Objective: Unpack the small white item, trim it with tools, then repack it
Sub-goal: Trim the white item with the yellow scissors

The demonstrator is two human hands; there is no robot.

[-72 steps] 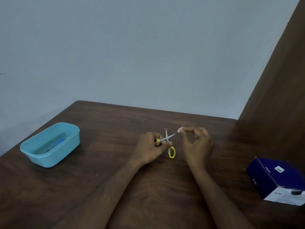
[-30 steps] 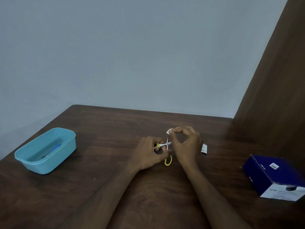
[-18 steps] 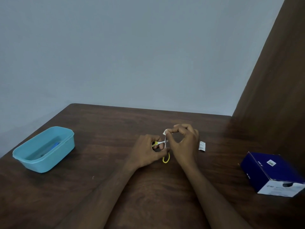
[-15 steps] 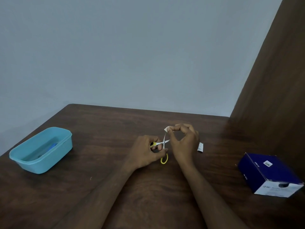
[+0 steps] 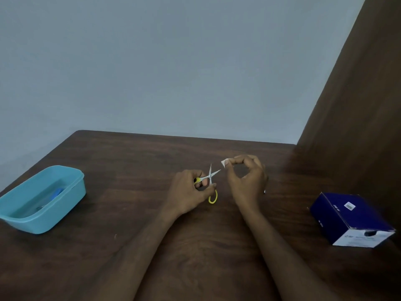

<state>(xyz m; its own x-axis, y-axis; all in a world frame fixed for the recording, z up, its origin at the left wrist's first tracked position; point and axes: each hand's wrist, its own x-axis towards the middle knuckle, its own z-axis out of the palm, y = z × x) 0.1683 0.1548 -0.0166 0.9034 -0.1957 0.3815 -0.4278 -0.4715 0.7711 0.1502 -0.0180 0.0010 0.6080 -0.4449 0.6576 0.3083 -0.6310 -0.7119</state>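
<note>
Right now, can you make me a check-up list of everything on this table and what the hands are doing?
Surface: dark wooden table.
Job's things: small white item pinched at the right hand's fingertips; yellow-handled scissors, blades open, tips just short of the item.
Clutter: teal plastic tub at left with a blue thing inside; dark blue cardboard box at right; white scrap peeking out behind the right hand.
Hands: left hand grips the scissors; right hand holds the item above the table.
Cables: nothing seen.
Surroundings: pale blue-grey wall; brown wooden panel at right.
</note>
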